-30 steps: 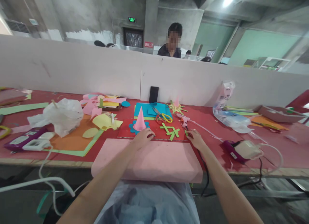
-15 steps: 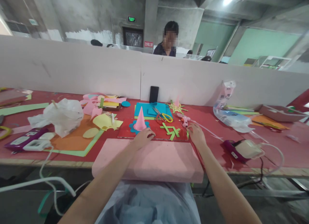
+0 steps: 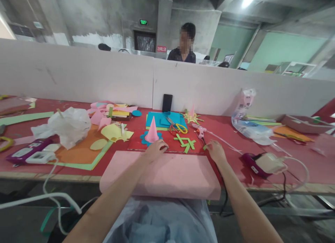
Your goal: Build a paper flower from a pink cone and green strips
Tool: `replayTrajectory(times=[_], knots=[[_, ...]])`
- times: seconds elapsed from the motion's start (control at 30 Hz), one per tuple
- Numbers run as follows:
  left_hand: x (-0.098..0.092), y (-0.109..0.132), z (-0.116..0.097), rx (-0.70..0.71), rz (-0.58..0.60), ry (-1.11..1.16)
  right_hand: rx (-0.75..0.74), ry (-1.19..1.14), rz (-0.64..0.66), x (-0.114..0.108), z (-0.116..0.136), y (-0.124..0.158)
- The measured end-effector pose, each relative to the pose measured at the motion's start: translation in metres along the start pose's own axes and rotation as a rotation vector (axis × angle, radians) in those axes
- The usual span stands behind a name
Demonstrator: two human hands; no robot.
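My left hand (image 3: 156,147) rests at the near edge of a red board (image 3: 136,138), its fingers loosely curled with nothing visible in them. Just beyond it a pink paper cone (image 3: 152,130) stands upright on a blue flower-shaped paper base (image 3: 143,138). My right hand (image 3: 216,151) is at the board's right end, fingertips closed on a small green paper strip (image 3: 205,147). Between the hands lies a loose pile of green paper strips (image 3: 186,144). A pink glue gun (image 3: 201,130) lies just past my right fingertips. Scissors (image 3: 180,128) with yellow handles lie on blue paper sheets (image 3: 157,119).
A pink padded sheet (image 3: 178,176) covers the near table edge. A second cone on a yellow fringed base (image 3: 192,114) stands behind. Purple power strips (image 3: 255,164) with cords sit at both sides. A crumpled white bag (image 3: 69,124) lies left; a white partition (image 3: 104,79) closes the back.
My right hand has shifted slightly right and nearer, from beside the glue gun to the green strip. My left hand stays almost still. The person beyond the partition has turned their head.
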State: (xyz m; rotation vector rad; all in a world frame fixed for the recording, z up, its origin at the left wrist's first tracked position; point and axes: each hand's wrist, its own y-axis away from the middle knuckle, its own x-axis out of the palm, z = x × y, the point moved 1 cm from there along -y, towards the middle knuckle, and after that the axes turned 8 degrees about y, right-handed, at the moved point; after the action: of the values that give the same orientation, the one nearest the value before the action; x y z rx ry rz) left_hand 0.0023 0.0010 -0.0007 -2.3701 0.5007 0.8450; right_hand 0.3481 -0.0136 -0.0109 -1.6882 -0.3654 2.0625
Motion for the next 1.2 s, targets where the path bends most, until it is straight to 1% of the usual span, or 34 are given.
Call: replayTrajectory(times=[0.07, 0.13, 0.23, 0.3, 0.37, 0.43, 0.47, 0.5, 0.57, 0.63, 0.67, 0.7, 0.73, 0.77, 0.83, 0.9, 1.0, 1.1, 1.2], knots=[[0.000, 0.000, 0.001, 0.004, 0.000, 0.001, 0.012, -0.052, -0.063, -0.010, 0.008, -0.004], [0.001, 0.000, 0.002, 0.003, 0.001, 0.000, -0.027, -0.144, -0.118, -0.020, 0.021, -0.009], [0.002, -0.001, 0.003, -0.012, 0.005, 0.000, -0.078, -0.256, -0.145, -0.027, 0.045, -0.019], [0.002, -0.001, 0.002, -0.019, 0.010, -0.001, -0.105, -0.283, -0.145, -0.024, 0.061, -0.023], [0.001, 0.000, 0.000, -0.014, 0.011, 0.000, -0.151, -0.291, -0.089, -0.015, 0.072, -0.023], [-0.004, 0.000, -0.005, 0.007, -0.039, 0.011, -0.153, -0.257, -0.020, -0.003, 0.079, -0.017], [-0.008, 0.001, -0.008, 0.017, -0.097, 0.015, -0.145, -0.239, 0.009, 0.003, 0.080, -0.013], [-0.013, 0.002, -0.010, 0.025, -0.187, 0.015, -0.131, -0.223, 0.020, 0.008, 0.081, -0.007], [-0.028, 0.005, -0.011, 0.004, -0.435, -0.016, -0.090, -0.194, 0.026, 0.016, 0.080, 0.005], [-0.044, 0.010, -0.007, -0.083, -0.708, -0.074, -0.052, -0.154, 0.020, 0.020, 0.078, 0.016], [-0.051, 0.012, -0.002, -0.133, -0.814, -0.088, -0.046, -0.134, 0.018, 0.021, 0.077, 0.021], [-0.058, 0.014, 0.004, -0.189, -0.902, -0.091, -0.038, -0.116, 0.016, 0.021, 0.077, 0.024], [-0.063, 0.015, 0.011, -0.246, -0.961, -0.085, -0.027, -0.100, 0.015, 0.021, 0.077, 0.027], [-0.067, 0.016, 0.019, -0.305, -0.990, -0.074, -0.009, -0.087, 0.015, 0.020, 0.077, 0.028], [-0.070, 0.017, 0.034, -0.426, -0.970, -0.046, 0.050, -0.069, 0.019, 0.018, 0.078, 0.029], [-0.068, 0.017, 0.045, -0.558, -0.931, -0.032, 0.104, -0.067, 0.030, 0.016, 0.080, 0.029], [-0.062, 0.017, 0.052, -0.729, -0.812, -0.030, 0.126, -0.105, 0.018, 0.014, 0.082, 0.029], [-0.057, 0.016, 0.049, -0.769, -0.707, -0.051, 0.102, -0.162, -0.016, 0.013, 0.082, 0.028], [-0.058, 0.017, 0.041, -0.771, -0.667, -0.060, 0.126, -0.187, -0.026, 0.015, 0.078, 0.025]])
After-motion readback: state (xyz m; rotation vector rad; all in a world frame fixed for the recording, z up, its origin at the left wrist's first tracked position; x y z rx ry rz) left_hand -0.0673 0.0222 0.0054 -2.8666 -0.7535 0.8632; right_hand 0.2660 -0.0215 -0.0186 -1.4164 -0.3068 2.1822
